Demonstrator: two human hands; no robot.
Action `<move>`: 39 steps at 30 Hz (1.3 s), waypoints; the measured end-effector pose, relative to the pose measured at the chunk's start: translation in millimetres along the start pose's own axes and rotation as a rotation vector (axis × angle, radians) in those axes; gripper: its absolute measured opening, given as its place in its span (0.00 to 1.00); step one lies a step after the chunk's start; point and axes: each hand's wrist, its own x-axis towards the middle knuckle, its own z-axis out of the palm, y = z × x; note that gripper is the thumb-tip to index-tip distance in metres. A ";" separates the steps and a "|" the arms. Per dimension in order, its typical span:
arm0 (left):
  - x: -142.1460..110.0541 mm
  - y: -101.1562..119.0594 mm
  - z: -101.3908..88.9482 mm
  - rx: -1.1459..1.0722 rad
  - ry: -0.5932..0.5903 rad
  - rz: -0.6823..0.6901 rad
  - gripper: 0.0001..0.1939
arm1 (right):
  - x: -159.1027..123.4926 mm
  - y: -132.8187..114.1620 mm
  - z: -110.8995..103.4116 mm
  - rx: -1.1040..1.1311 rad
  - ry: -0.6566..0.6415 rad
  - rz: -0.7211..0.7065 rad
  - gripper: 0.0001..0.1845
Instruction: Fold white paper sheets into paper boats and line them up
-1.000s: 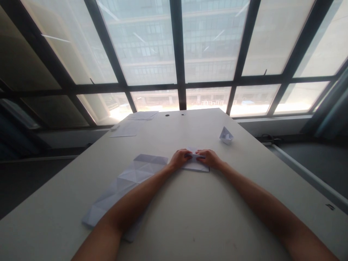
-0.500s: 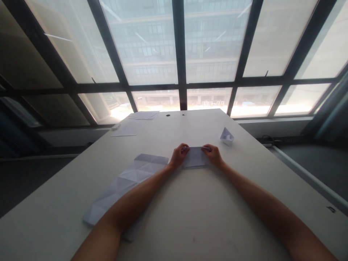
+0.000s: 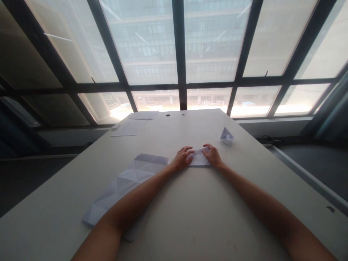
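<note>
A small folded sheet of white paper (image 3: 199, 158) lies on the table between my two hands, its front edge toward me. My left hand (image 3: 183, 158) rests over the paper's left side, fingers stretched out and thumb apart. At the far right corner, my right hand (image 3: 212, 156) has the paper between its thumb and bent fingers. Beneath my left forearm lies a larger creased paper (image 3: 136, 174) with triangular folds; the arm covers part of it. To the right, beyond my right hand, stands a folded paper boat (image 3: 226, 136).
Loose white sheets (image 3: 125, 128) lie at the far left of the white table (image 3: 201, 210). Two dark holes (image 3: 168, 115) show near its far edge. A dark-framed window (image 3: 182, 54) rises behind, and a curtain (image 3: 326, 112) hangs at the right.
Both hands held the folded paper's far edge in a pinch before. The left fingers have since spread and moved over its left side. The paper has shifted slightly right, and its top looks brighter.
</note>
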 end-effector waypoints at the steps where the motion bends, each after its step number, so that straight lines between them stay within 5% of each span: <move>1: -0.3 0.7 0.2 0.023 -0.064 0.024 0.20 | -1.7 -1.2 -0.1 -0.066 -0.017 0.014 0.19; 7: -0.1 7.9 -4.7 0.107 -0.317 0.071 0.26 | -10.7 -8.5 0.1 -0.423 -0.080 -0.105 0.19; 17: -1.2 14.5 -6.2 0.193 -0.384 -0.010 0.32 | -18.8 -17.9 14.1 -0.426 -0.510 -0.277 0.34; 39: -1.5 12.6 -3.1 0.306 -0.405 -0.123 0.39 | -10.6 -14.8 6.8 -0.572 -0.536 -0.008 0.38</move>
